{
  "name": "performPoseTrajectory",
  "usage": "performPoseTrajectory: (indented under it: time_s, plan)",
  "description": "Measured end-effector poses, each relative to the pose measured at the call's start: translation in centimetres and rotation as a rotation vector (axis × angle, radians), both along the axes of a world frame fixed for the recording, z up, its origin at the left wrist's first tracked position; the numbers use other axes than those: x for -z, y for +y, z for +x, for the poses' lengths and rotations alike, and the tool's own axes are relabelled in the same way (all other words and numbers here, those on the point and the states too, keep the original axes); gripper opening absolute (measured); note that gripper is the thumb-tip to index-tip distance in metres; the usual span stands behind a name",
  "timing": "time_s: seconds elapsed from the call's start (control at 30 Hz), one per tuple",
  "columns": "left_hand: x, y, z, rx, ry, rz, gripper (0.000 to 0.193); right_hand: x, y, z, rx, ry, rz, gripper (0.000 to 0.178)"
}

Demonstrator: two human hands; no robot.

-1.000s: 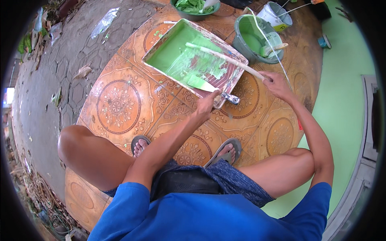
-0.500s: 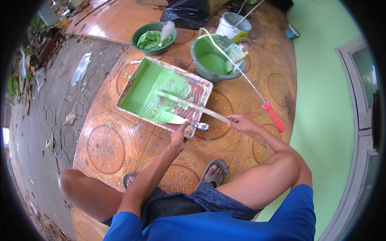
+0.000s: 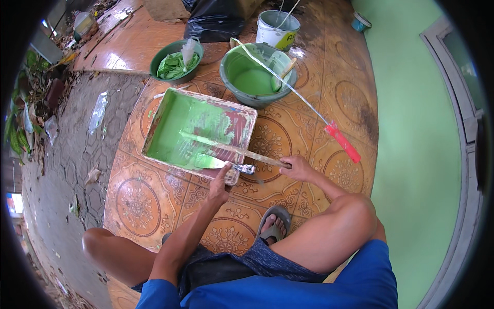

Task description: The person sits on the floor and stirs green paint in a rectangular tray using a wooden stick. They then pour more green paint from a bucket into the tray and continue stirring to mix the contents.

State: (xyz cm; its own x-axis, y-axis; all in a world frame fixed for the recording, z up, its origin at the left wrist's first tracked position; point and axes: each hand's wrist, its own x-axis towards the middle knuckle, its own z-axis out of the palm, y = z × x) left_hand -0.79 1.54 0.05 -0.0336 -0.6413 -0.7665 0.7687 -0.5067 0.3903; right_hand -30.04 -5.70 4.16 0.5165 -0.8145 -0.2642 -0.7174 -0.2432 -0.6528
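A paint tray [image 3: 150, 139] rests on the tiled floor, green paint covering its left and middle and reddish ribs showing at the right. My left hand [image 3: 220, 188] grips its near edge close to the right corner, thumb over the rim. Under that thumb lies a putty knife [image 3: 208, 161], its blade green and its spattered handle sticking out past the rim. My right hand [image 3: 299, 171] is closed around the end of a wooden stick [image 3: 257, 156]. The stick's far end, coated green, reaches over the middle of the tray; whether it touches the paint I cannot tell.
Beyond the tray stand a grey bucket [image 3: 226, 77] of green paint with a brush, a basin [image 3: 157, 64] with green plastic, and a white pail [image 3: 265, 36]. A red roller [image 3: 343, 144] on a long rod extends rightward from the bucket. A green wall [image 3: 406, 154] rises at right.
The view has shifted, so the tray and buckets appear farther left. My right hand and the stick have stayed over the tray's right side; my left grip looks the same.
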Motion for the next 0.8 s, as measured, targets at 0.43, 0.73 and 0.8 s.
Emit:
performPoseTrajectory:
  time_s: [0.43, 0.73, 0.8]
  plan:
    - [-2.7, 4.9, 3.5, 0.568, -0.175, 0.175, 0.045, -1.1, 2.1, 1.1, 0.090, 0.102, 0.133, 0.042]
    - [-7.5, 3.6, 5.8, 1.015, -0.386, 0.017, 0.046, -1.2, 3.5, 1.3, 0.085, 0.059, -0.166, 0.055]
    - [-8.6, 2.5, 5.4, 0.953, -0.393, -0.065, 0.040, -3.2, 3.4, 1.9, 0.051, 0.060, -0.242, 0.057]
